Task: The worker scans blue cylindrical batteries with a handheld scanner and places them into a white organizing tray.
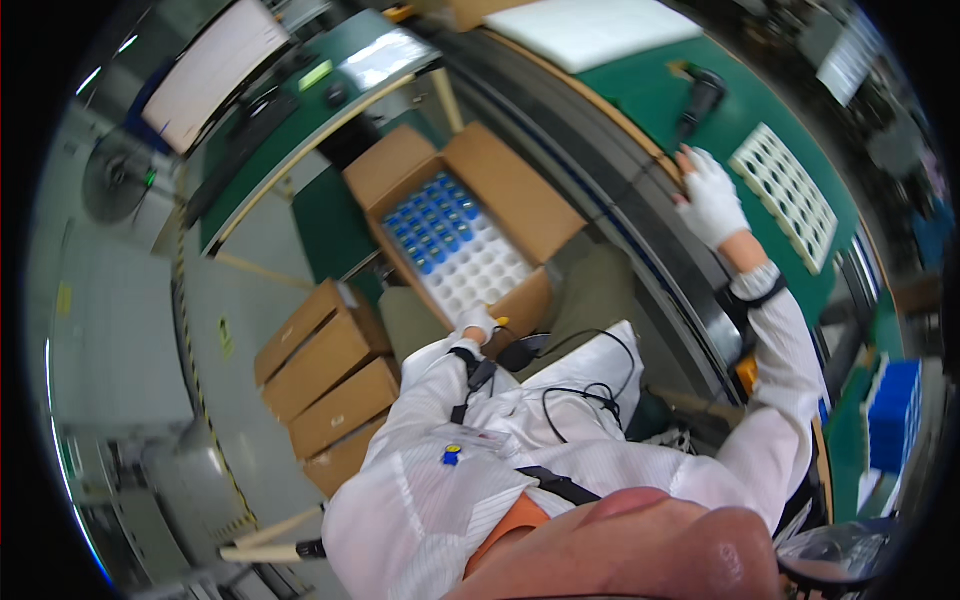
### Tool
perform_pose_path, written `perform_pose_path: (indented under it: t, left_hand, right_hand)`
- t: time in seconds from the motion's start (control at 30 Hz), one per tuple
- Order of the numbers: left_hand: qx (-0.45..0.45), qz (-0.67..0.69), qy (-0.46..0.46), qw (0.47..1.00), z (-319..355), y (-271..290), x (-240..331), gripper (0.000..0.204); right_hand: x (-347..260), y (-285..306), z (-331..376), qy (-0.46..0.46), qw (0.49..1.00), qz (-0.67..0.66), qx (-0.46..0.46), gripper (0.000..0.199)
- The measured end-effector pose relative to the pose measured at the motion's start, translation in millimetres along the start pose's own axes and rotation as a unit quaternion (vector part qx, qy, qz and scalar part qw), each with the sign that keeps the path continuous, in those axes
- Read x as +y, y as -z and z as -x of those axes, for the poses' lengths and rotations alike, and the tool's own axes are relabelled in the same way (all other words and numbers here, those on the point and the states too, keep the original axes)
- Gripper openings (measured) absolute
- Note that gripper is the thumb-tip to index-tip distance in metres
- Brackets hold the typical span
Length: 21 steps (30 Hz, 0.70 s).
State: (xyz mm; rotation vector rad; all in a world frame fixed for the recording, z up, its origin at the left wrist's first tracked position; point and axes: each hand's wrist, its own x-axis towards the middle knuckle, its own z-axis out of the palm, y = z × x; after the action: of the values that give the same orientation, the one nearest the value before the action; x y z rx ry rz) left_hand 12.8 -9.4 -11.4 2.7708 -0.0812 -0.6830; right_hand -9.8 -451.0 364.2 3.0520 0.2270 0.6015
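An open cardboard box [524, 300] sits between my knees. Inside, a white tray [462, 285] with round pockets carries rows of blue-capped cylinders [432, 222] in its far part; the nearer pockets show white. My left hand [477, 322], in a white glove with bare fingertips, is closed over the box's near edge, its fingers partly hidden. A small yellow item [502, 322] shows beside it. To the right, my right hand [714, 200], gloved likewise, reaches over the green bench edge with fingers apart and nothing visible in them. Just beyond its fingertips lies a black handheld scanner-like device [705, 92].
A cream tray with round holes [785, 195] lies on the green bench [640, 85], near a white foam slab [590, 30]. Several closed cartons [325, 375] stand at my left. A monitor [215, 70] stands on the far-left desk. Blue bins [893, 415] are at right.
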Motion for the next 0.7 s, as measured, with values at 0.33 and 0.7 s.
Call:
perform_pose_path:
  t: [0.33, 0.7]
  left_hand:
    - [0.032, 0.034, -0.031, 0.998, 12.4, 7.3, 2.0, 0.067]
    - [0.034, 0.050, -0.027, 0.998, 20.4, 16.0, 6.9, 0.064]
  right_hand:
    - [-3.0, 0.2, 0.5, 0.001, 1.000, -0.014, -0.003, 0.062]
    - [5.4, -10.4, 1.8, 0.008, 1.000, -0.016, 0.001, 0.069]
